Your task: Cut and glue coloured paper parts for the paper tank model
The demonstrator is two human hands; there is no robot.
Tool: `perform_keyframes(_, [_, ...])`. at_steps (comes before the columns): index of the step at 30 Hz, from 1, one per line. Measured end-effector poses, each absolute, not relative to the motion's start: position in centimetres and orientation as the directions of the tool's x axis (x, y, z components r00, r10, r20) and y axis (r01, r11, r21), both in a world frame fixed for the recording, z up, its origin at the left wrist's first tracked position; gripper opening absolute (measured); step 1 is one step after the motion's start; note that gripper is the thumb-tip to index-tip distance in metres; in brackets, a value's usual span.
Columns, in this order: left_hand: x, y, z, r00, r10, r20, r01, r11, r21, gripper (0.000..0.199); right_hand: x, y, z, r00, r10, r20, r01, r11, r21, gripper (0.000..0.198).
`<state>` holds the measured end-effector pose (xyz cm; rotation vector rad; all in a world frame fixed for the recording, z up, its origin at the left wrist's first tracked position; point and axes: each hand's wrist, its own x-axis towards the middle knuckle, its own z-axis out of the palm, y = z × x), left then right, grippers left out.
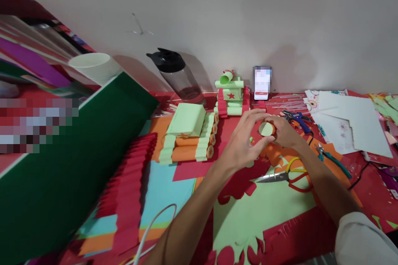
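Well, the red table [370, 190] is strewn with cut paper [226, 254] beneath a pale wall [199, 16].
Over it, an orange roll [266, 129] (its end pale green) is clasped by the left hand [244, 138] and the right hand [283, 130]; scissors [276, 177] are laid near, on a green sheet [273, 205].

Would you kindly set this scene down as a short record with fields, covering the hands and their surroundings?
Right hand: holds a small round piece, orange-sided with a pale green face
Left hand: at the same piece, thumb by its lower edge
Tools: scissors with yellow and red handles; teal-handled pliers
Near the wall: upright phone; paper model with a red star; black-lidded bottle
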<state>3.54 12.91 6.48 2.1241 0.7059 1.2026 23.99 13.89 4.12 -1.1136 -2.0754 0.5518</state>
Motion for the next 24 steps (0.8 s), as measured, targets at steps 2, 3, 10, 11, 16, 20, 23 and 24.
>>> perform_keyframes(2, [3.4, 13.0, 6.4, 0.448, 0.676, 0.585, 0.169, -0.706, 0.687, 0.045, 24.0, 13.8, 4.2, -0.370, 0.850, 0.376, 0.543, 0.526, -0.654, 0.021])
perform_keyframes(3, [3.3, 13.1, 6.3, 0.443, 0.661, 0.606, 0.184, -0.729, 0.660, 0.046, 23.9, 13.7, 4.4, -0.364, 0.858, 0.361, 0.543, 0.511, -0.666, 0.020])
perform_keyframes(10, [1.5, 14.5, 5.1, 0.543, 0.257, 0.799, 0.262, -0.956, 0.130, 0.055, 23.7, 13.4, 5.5, -0.379, 0.876, 0.298, 0.440, 0.454, -0.775, 0.025])
perform_keyframes(11, [1.3, 14.7, 5.0, 0.571, 0.232, 0.787, 0.260, -0.961, 0.094, 0.056, 23.7, 13.4, 5.5, -0.381, 0.876, 0.296, 0.429, 0.451, -0.783, 0.026])
perform_keyframes(16, [0.7, 15.3, 4.6, 0.650, 0.284, 0.705, 0.276, -0.952, 0.129, 0.052, 23.7, 13.3, 5.7, -0.354, 0.892, 0.281, 0.442, 0.425, -0.790, 0.025])
perform_keyframes(20, [0.7, 15.3, 4.4, 0.628, 0.249, 0.737, 0.253, -0.961, 0.109, 0.055, 23.7, 13.3, 5.6, -0.383, 0.876, 0.294, 0.428, 0.450, -0.784, 0.020])
perform_keyframes(23, [0.8, 15.3, 4.4, 0.626, 0.259, 0.736, 0.197, -0.965, 0.172, 0.056, 23.7, 13.3, 5.5, -0.380, 0.877, 0.295, 0.443, 0.452, -0.774, 0.020])
perform_keyframes(24, [0.8, 15.3, 4.4, 0.628, 0.272, 0.730, 0.191, -0.962, 0.194, 0.056, 23.7, 13.4, 5.5, -0.377, 0.879, 0.293, 0.447, 0.450, -0.774, 0.022])
